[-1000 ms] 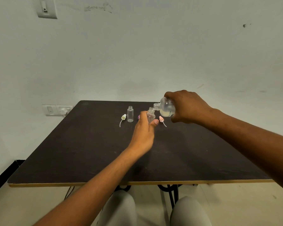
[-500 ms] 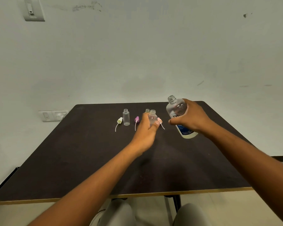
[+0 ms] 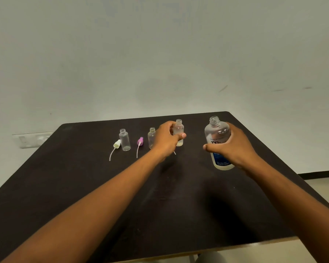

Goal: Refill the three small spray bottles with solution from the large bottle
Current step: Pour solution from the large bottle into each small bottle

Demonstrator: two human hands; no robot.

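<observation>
Three small clear spray bottles stand uncapped in a row on the dark table (image 3: 179, 215). My left hand (image 3: 166, 141) grips the right one (image 3: 179, 130), which holds a little pale liquid. The middle bottle (image 3: 151, 137) is partly hidden behind that hand, and the left bottle (image 3: 125, 139) stands free. My right hand (image 3: 231, 149) holds the large clear bottle (image 3: 217, 136) upright, cap off, with a blue label, its base on or just above the table.
A white spray cap (image 3: 116, 144) with its tube lies left of the left bottle. A purple spray cap (image 3: 140, 141) lies between the left and middle bottles. A wall socket (image 3: 31, 139) sits behind the table's left corner.
The large bottle went from tilted over the right small bottle to upright, and moved to the right and down. My left hand stayed on the small bottle.
</observation>
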